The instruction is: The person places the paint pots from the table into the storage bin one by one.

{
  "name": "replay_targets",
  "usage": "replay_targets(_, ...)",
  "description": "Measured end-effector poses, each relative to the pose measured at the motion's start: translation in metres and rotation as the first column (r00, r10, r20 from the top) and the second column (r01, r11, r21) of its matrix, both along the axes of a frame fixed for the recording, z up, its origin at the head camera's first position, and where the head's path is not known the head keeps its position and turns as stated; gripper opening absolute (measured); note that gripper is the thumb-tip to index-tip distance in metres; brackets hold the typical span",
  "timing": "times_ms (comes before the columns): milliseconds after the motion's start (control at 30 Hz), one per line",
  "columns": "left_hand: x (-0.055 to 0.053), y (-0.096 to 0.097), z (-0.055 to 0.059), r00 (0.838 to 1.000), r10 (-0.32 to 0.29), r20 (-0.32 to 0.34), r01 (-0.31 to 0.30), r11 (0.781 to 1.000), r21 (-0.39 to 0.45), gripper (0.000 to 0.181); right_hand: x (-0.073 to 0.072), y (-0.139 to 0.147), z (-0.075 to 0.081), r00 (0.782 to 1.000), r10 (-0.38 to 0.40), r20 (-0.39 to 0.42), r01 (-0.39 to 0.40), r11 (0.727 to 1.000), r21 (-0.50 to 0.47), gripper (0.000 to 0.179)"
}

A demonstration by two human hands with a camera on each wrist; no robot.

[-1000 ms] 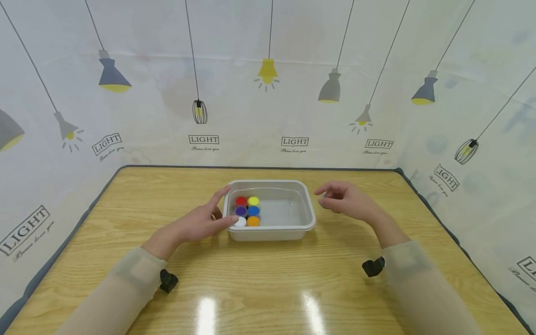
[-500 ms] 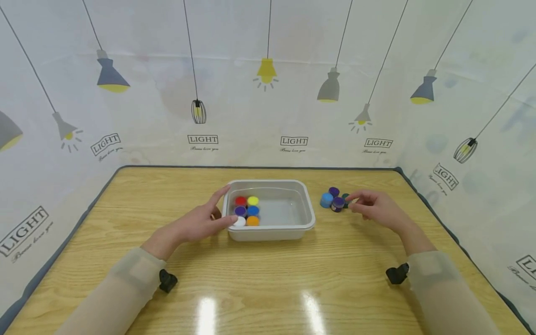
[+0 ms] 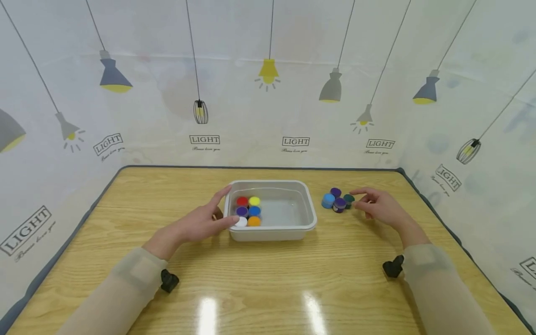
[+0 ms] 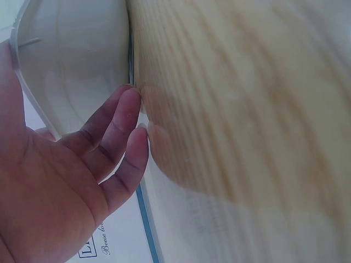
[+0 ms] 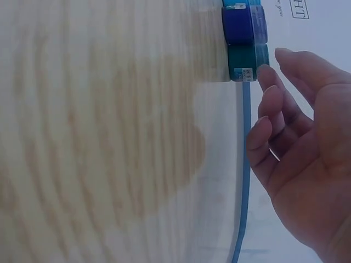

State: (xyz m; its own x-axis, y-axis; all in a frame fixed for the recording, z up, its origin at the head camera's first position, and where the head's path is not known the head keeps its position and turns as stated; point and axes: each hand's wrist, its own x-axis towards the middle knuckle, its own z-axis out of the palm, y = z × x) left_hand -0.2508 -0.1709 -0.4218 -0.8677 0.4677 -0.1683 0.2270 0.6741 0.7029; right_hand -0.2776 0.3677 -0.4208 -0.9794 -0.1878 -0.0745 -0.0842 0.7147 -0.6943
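One tray [image 3: 282,211], long axis left-right, holds six upright jars [image 3: 254,211]; right of it stand four more jars [image 3: 339,204], upright. Left hand [image 3: 199,223] touches the tray, fingers spread; right hand [image 3: 380,207], relaxed, is beside the four.

Head view: we look from above and behind the left fingers [image 3: 219,196] and right fingers [image 3: 366,190], forward and down across the bench [image 3: 276,270] to the printed wall [image 3: 234,83]; widest, farthest off. Left wrist: we sit close and low, frame turned sideways, facing past the left fingers to the tub [image 4: 82,60]. Right wrist: equally near, also sideways, facing past the right fingers to the green jar [image 5: 247,60]. Head and left wrist share the tub; head and right wrist, that jar.
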Motion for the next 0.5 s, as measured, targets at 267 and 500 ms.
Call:
replay_targets(267,0.000,0.000,0.000,1.000,0.003,0.003,-0.003,1.000,0.005,0.100,-0.007,0.001,-0.007,0.999,-0.029,0.038,0.027,0.999,0.046,0.060)
replay_targets(500,-0.001,-0.001,-0.001,1.000,0.001,-0.002,-0.001,1.000,0.007,0.100,-0.011,0.000,-0.010,0.997,-0.016,0.072,0.013,0.999,0.039,0.061)
